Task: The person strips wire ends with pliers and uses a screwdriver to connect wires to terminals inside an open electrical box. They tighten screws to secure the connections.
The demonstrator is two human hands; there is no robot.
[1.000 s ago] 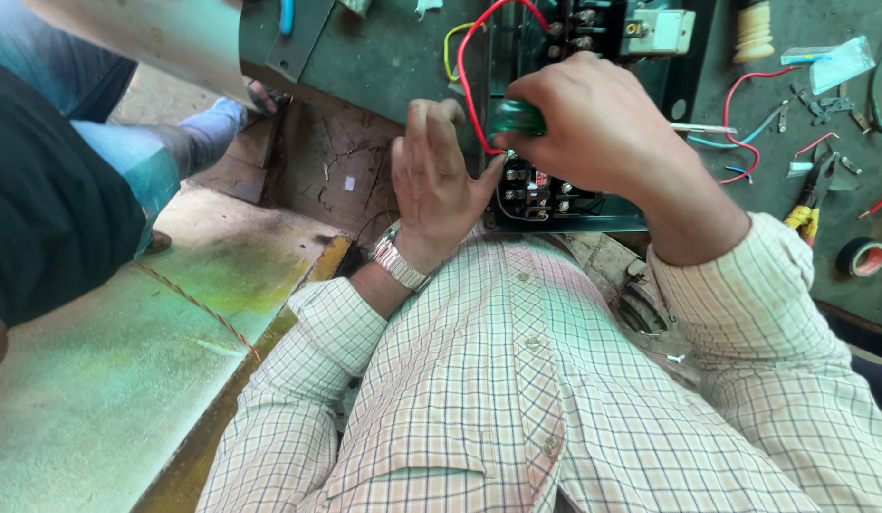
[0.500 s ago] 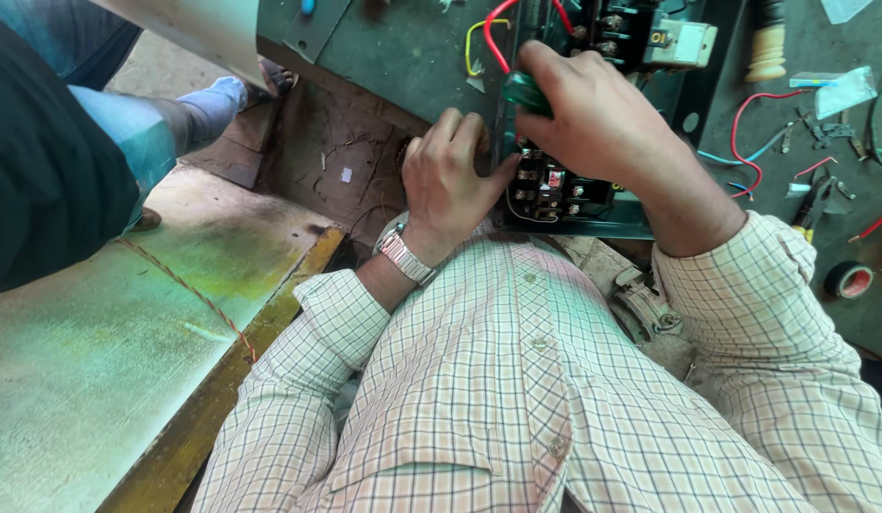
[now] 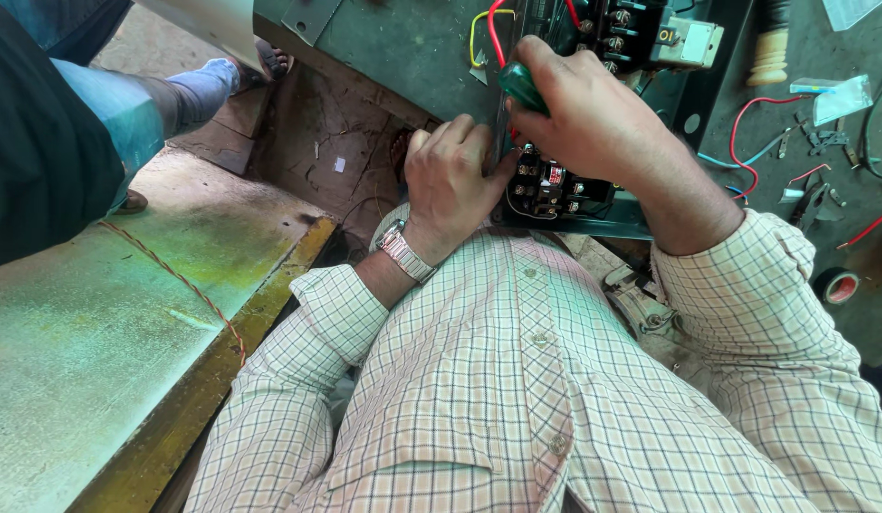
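Right hand: right hand [image 3: 593, 119], upper centre of the frame, clenched around a green-handled screwdriver [image 3: 523, 85], tip hidden.
Left hand: left hand [image 3: 452, 180], just left of it, fingers curled against the black electrical component [image 3: 553, 187], steadying it.
Component: seated in the green panel [image 3: 403, 47], red and yellow wires attached.
Progress: judged mid-way; fastening is under way, and loose wires and parts at upper right remain unplaced.

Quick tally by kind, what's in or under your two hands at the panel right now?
Hands: 2, left hand, right hand
Green-handled screwdriver, in right hand: 1
Black electrical block: 1
Wristwatch: 1
Total: 5
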